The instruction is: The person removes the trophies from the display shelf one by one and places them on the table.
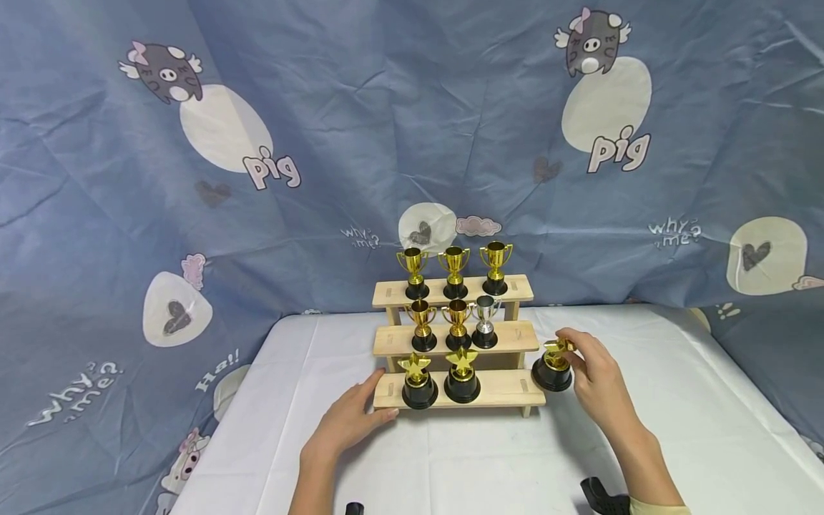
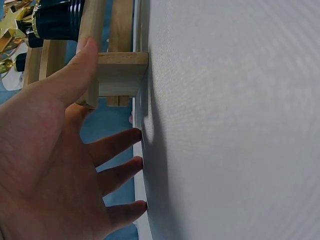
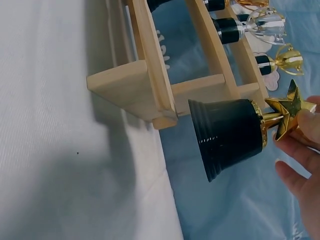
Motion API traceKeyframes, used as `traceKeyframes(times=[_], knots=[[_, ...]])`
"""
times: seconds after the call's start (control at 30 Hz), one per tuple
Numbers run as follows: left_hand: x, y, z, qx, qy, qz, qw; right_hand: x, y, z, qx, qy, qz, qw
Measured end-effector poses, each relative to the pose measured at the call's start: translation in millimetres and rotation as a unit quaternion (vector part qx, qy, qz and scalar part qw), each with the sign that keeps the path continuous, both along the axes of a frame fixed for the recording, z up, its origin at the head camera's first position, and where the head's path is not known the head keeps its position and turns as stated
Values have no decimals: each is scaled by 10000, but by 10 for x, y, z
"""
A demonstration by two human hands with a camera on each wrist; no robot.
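My right hand [image 1: 599, 383] pinches a gold star trophy [image 3: 227, 132] by its star and holds it off the table, just beyond the right end of a three-step wooden stand [image 1: 505, 390]. In the right wrist view its black base faces the stand's end. My left hand [image 1: 347, 422] grips the left end of the bottom step, thumb along the front edge and forefinger behind, other fingers spread. On that step stand two gold star trophies, a left one [image 1: 419, 390] and a middle one [image 1: 462, 383]; the step's right part is bare wood.
The middle step carries two gold cups [image 1: 421, 329] and a silver cup [image 1: 485, 325]. Three gold cups [image 1: 454, 268] line the top step. A white cloth [image 1: 463, 465] covers the table; a blue printed curtain [image 1: 412, 143] hangs close behind the stand.
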State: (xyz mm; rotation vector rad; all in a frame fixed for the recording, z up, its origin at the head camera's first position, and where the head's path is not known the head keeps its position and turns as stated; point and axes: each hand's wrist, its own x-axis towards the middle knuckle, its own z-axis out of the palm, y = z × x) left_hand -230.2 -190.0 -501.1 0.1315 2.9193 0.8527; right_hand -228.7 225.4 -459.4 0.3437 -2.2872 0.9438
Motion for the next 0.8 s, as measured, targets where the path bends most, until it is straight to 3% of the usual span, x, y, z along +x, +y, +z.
traceKeyframes(times=[0.37, 0.8], knots=[[0, -6, -1, -8, -8, 3, 10000, -18, 85, -75, 29, -428, -160, 9989], [-2, -7, -13, 19, 40, -14, 10000, -62, 126, -190, 149, -958, -44, 9953]])
